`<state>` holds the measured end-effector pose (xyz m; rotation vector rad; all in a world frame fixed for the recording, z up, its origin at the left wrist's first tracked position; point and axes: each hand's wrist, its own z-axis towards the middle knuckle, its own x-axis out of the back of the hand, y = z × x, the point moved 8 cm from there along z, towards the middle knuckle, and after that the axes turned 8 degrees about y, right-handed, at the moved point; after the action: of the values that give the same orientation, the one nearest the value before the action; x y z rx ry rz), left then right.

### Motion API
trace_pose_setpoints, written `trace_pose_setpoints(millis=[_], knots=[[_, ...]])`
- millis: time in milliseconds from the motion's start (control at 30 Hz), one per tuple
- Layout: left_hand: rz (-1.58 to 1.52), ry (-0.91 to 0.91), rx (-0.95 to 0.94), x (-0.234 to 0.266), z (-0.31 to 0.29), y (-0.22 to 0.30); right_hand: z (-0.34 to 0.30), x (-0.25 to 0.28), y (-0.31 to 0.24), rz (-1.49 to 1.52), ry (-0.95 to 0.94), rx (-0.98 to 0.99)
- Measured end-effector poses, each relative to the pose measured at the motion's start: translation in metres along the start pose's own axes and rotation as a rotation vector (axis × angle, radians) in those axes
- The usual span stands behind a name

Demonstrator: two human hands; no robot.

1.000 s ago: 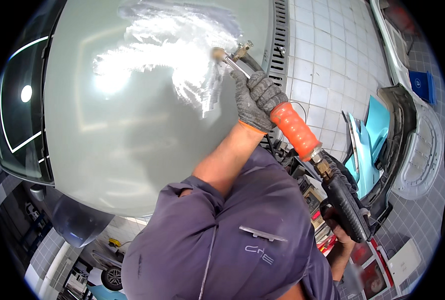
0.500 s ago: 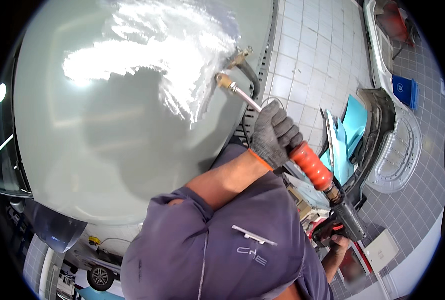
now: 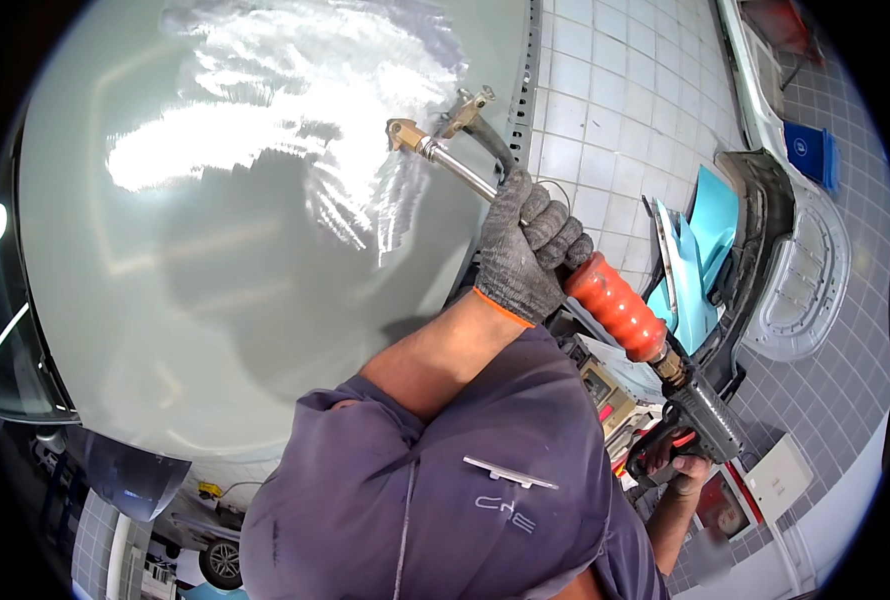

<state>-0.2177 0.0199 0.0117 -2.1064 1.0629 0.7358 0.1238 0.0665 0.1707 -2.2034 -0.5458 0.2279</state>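
Tool: long dent-pulling tool (image 3: 525, 215) runs diagonally from the upper middle of the frame down to the lower right; it has a brass tip, a bare metal shaft, an orange ribbed sleeve (image 3: 615, 305) and a dark pistol grip at the lower end.
Tip: brass end (image 3: 402, 133) sits against the pale grey-green car panel (image 3: 215, 270), just beside a patch of bare, shiny sanded metal (image 3: 265, 110) in the upper middle.
Left hand: grey knit glove with an orange cuff; the left hand (image 3: 525, 250) is wrapped tight around the shaft right above the orange sleeve, fingers curled fully round it.
Right hand: bare right hand (image 3: 680, 470) at the lower right, closed around the dark pistol grip (image 3: 700, 425), with a red trigger part showing by the fingers.
Hands: well apart, one at each end of the orange sleeve.
Clamp: small metal clamp with a dark cable (image 3: 470, 105) lies at the panel's right edge, near the brass tip.
Clothing: grey-purple work shirt (image 3: 445, 480) fills the lower middle of the frame.
Floor: white tiled floor (image 3: 625, 90) along the upper right.
Loose parts: light blue body panels (image 3: 700, 240) and a white inner panel (image 3: 800, 280) rest on the tiles at the right.
Blue box: small blue box (image 3: 810, 150) at the far upper right.
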Motion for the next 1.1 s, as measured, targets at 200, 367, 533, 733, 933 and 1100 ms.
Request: trace_pose_setpoints(millis=[200,367,533,733,933,1100], knots=[[0.05,0.111,-0.231,0.018,0.007,-0.016,0.001,-0.003,-0.004,0.02,-0.003,-0.027],[0.039,-0.034,-0.057,0.028,-0.002,-0.042,-0.004,-0.003,0.002,0.051,-0.01,-0.049],[0.243,0.052,-0.169,0.025,-0.008,-0.036,-0.002,-0.001,0.008,0.102,-0.033,-0.094],[-0.186,-0.441,-0.026,0.012,0.01,0.001,-0.003,-0.004,0.016,0.179,-0.116,-0.18],[0.183,0.533,-0.36,0.032,-0.006,0.002,-0.008,0.002,0.037,0.484,0.047,-0.521],[-0.062,-0.14,-0.098,0.008,0.005,-0.004,-0.002,0.008,0.027,0.035,-0.164,-0.134]])
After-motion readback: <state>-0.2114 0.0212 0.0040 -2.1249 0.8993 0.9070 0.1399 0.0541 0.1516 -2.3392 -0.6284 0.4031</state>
